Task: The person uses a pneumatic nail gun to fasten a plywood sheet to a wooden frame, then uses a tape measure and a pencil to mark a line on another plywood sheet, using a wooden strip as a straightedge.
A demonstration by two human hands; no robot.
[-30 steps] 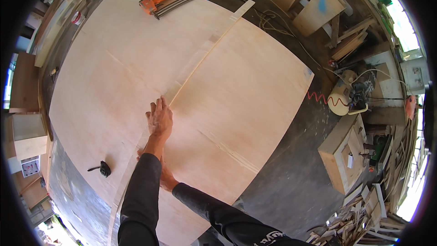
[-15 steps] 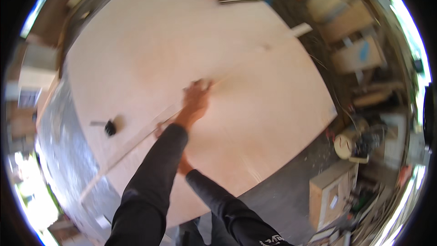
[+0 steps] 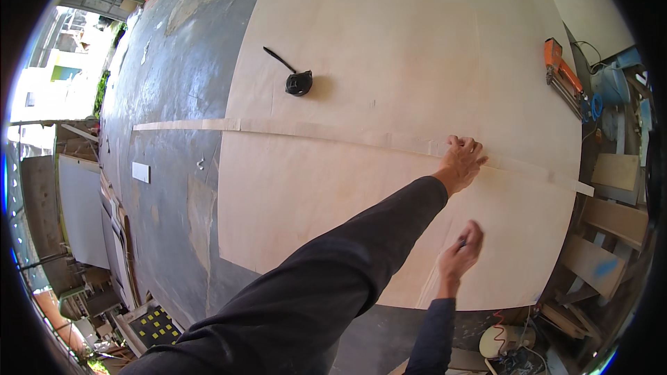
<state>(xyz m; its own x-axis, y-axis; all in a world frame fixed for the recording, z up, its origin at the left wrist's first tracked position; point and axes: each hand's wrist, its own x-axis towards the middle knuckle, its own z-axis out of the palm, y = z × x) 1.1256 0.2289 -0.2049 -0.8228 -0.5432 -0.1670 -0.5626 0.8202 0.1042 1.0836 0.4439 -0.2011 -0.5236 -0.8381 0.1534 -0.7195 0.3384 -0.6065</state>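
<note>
A long thin wooden strip (image 3: 333,134) lies across a large pale plywood sheet (image 3: 389,236), and its left end reaches past the sheet's edge. My left hand (image 3: 464,160) bears down on the strip right of the middle, fingers bent over it. Nearer to me, my right hand (image 3: 461,253) hovers over the sheet, closed round a small dark pencil-like thing (image 3: 463,242); most of that is covered by the fingers. A black tape measure (image 3: 299,83) rests on the sheet beyond the strip, with a dark strap trailing from it.
An orange nail gun (image 3: 564,76) lies at the sheet's far right edge, near a blue hose (image 3: 595,107). Wooden offcuts (image 3: 611,219) are piled along the right. On the grey floor (image 3: 174,222) at left is a small white block (image 3: 141,172). A cream tank (image 3: 506,340) stands at lower right.
My view has turned to the left. My right hand, half a second ago mostly hidden beneath my left arm, is now apart and in plain sight. My left hand stays on the strip.
</note>
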